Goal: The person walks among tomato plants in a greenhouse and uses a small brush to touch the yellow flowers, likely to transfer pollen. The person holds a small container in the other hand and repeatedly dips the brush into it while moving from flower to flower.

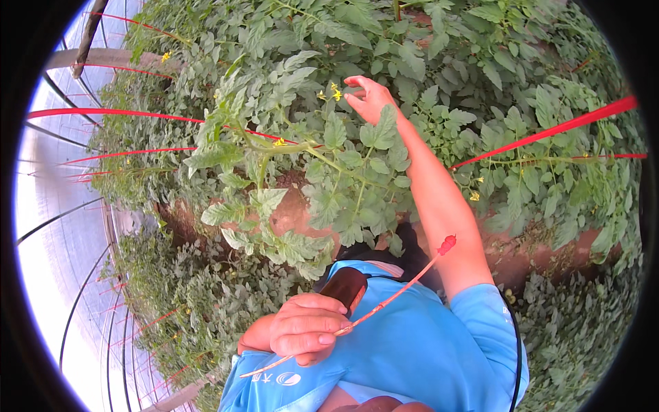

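Observation:
My left hand (309,329), in front of my chest, is closed around a dark cylindrical container (346,289) and a thin stick (394,297). The stick's red, wrapped-looking tip (447,244) overlaps my right forearm in the view. Stretched out into the tomato plants, my right hand (368,98) has its thumb and fingers bent and apart, just beside a cluster of yellow tomato flowers (335,93). Whether a fingertip touches the flowers, I cannot tell. A leafy tomato stem (288,149) crosses before me, with another yellow flower (279,142) on it.
Dense tomato plants (247,288) grow on both sides of a strip of brown soil (545,252). Red straps (545,132) run taut among the foliage. At the left are a greenhouse's plastic film (56,206), its curved frame bars and a post (91,36).

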Demonstrator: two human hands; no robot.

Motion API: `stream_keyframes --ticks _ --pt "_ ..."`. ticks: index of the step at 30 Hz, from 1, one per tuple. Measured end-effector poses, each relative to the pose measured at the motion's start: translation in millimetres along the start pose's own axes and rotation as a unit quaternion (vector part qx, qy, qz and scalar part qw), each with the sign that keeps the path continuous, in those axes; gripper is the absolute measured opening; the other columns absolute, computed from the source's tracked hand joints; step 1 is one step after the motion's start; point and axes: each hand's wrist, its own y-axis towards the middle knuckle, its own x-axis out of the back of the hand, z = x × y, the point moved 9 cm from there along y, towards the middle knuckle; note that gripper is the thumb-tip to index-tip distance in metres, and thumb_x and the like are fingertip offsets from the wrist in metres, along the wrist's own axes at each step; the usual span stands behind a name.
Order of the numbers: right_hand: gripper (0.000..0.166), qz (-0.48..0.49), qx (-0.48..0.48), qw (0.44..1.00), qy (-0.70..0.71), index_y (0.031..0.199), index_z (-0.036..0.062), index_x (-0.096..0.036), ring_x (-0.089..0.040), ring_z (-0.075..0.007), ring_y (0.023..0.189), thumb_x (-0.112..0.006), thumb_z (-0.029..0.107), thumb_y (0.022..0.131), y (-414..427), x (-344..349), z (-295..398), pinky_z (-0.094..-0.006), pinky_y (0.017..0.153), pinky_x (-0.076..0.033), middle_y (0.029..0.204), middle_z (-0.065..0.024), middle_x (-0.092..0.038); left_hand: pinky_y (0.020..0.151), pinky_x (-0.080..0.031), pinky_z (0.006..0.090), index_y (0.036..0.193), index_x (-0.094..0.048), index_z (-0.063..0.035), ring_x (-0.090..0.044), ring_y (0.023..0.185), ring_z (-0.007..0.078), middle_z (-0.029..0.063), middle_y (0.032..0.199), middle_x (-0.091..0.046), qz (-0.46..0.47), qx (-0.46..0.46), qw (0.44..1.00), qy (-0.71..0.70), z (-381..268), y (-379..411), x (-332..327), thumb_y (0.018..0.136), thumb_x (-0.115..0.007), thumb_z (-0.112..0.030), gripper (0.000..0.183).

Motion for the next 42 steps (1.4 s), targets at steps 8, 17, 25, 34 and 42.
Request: stream_keyframes --ticks 8,17,25,34,42 --pt "0.031 -0.011 0.058 0.996 -0.066 0.125 0.0002 -0.074 -0.079 -0.021 0.101 -0.076 0.013 0.097 15.1 -39.3 -4.6 -0.0329 0.09 -0.06 0.114 -0.0144 -0.079 0.065 -0.067 0.0445 0.109 -0.061 0.0062 -0.077 0.073 0.03 0.0221 0.092 -0.073 -0.071 -0.001 0.995 0.064 -4.1 -5.3 -2.5 0.117 -0.043 -0.034 0.045" --pt "0.024 0.005 0.165 0.974 -0.156 0.12 0.0029 -0.074 -0.075 -0.0322 0.09 -0.07 0.012 0.098 -4.5 -20.1 27.3 -0.0379 0.081 -0.059 0.111 -0.0163 -0.076 0.065 -0.067 0.0435 0.108 -0.061 0.0055 -0.076 0.071 0.0284 0.0216 0.091 -0.073 -0.057 0.004 0.997 0.06 -2.2 2.1 -10.0 0.117 -0.044 -0.034 0.044" --pt "0.012 -0.016 0.141 0.976 -0.166 0.083 0.0055 -0.058 -0.066 -0.0357 0.084 -0.064 0.016 0.08 -42.4 -7.4 40.1 -0.0464 0.074 -0.052 0.085 -0.0123 -0.064 0.055 -0.061 0.0355 0.119 -0.053 0.0008 -0.066 0.052 0.018 0.0153 0.084 -0.065 -0.05 -0.001 0.996 0.071 1.0 -6.9 -29.1 0.119 -0.03 -0.04 0.047" --pt "0.016 -0.102 0.2 0.971 -0.083 0.084 0.0077 -0.057 -0.064 -0.0324 0.077 -0.068 0.02 0.086 -63.0 4.9 17.1 -0.0448 0.068 -0.051 0.081 -0.0094 -0.064 0.054 -0.06 0.0376 0.117 -0.056 0.0021 -0.068 0.053 0.0211 0.0176 0.086 -0.067 -0.057 0.0 0.998 0.008 0.1 -6.9 -40.3 0.119 -0.033 -0.038 0.047" --pt "0.016 -0.247 0.127 0.952 -0.128 0.086 0.007 -0.06 -0.068 -0.03 0.079 -0.074 0.011 0.079 -112.9 53.9 49.6 -0.0423 0.067 -0.051 0.082 -0.0079 -0.067 0.055 -0.063 0.0389 0.114 -0.055 0.0026 -0.071 0.054 0.0237 0.0217 0.088 -0.07 -0.064 -0.021 0.997 -0.029 -7.1 -12.3 -9.8 0.118 -0.033 -0.041 0.049"
